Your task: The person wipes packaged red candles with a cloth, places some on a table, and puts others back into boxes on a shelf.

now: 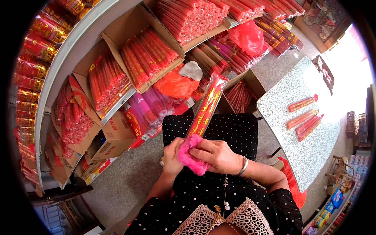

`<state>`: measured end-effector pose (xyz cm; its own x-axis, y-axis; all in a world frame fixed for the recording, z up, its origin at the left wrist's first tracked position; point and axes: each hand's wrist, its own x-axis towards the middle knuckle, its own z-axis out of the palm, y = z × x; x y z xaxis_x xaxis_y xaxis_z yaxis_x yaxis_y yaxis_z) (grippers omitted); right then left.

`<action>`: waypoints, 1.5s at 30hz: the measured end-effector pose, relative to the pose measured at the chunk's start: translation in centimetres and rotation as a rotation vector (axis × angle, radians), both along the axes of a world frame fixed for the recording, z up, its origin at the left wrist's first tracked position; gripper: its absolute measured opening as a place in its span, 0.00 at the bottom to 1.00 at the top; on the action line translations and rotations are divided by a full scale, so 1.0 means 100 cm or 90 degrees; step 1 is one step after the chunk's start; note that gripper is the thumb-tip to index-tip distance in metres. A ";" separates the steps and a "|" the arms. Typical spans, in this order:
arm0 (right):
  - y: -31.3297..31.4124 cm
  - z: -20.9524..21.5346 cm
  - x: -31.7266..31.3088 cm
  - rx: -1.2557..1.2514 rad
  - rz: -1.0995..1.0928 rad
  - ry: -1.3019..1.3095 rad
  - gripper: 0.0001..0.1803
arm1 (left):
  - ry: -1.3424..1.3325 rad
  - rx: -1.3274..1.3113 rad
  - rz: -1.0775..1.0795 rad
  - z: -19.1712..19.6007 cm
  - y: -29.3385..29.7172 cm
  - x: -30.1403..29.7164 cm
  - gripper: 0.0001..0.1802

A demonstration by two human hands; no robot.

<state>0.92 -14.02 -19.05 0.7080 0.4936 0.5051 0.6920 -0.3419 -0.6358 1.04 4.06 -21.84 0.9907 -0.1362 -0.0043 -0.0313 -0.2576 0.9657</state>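
Observation:
A long packet of red candles [207, 103] with gold markings, in a clear plastic sleeve, points up and away from my lap. My left hand [172, 157] is closed round its lower end, which is hidden by the fingers and cloth. In my right hand [222, 156] is a fluffy pink cloth [192, 158], bunched up and pressed against the packet just beside the left hand. The sleeve's far end stands free above an open cardboard box [252, 84] of similar red sticks.
At the right, a speckled table [286, 102] bears several red packets [307, 117]. Shelves on the left hold cardboard boxes [147, 58] of red packets. A red plastic bag [178, 84] and a crumpled grey-white cloth [191, 70] lie on the lower shelf. Another red bag [291, 184] hangs near the table.

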 end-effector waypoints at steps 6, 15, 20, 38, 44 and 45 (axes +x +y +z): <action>-0.025 0.014 0.021 -0.059 -0.092 0.011 0.24 | 0.016 0.041 -0.017 0.009 0.001 -0.005 0.10; -0.076 0.013 0.060 -0.054 -0.348 0.046 0.19 | 0.055 0.035 -0.062 0.019 0.006 -0.012 0.07; -0.098 -0.017 0.066 0.118 -0.443 0.136 0.14 | 0.148 -0.056 -0.076 0.004 0.015 -0.016 0.08; 0.012 -0.068 0.008 0.891 -0.093 0.863 0.12 | 0.148 -0.048 -0.149 0.006 0.005 0.000 0.09; -0.024 -0.069 0.030 1.000 -0.092 0.829 0.14 | 0.143 -0.069 -0.182 -0.002 0.015 -0.003 0.08; -0.036 -0.067 0.033 1.062 -0.095 0.820 0.14 | 0.144 -0.059 -0.192 -0.003 0.016 -0.003 0.09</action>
<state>4.18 -17.61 -25.75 0.9146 0.1228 -0.3852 -0.2521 0.9181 -0.3058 0.74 5.63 -22.15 0.8817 -0.4308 -0.1922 0.1244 -0.1807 0.9757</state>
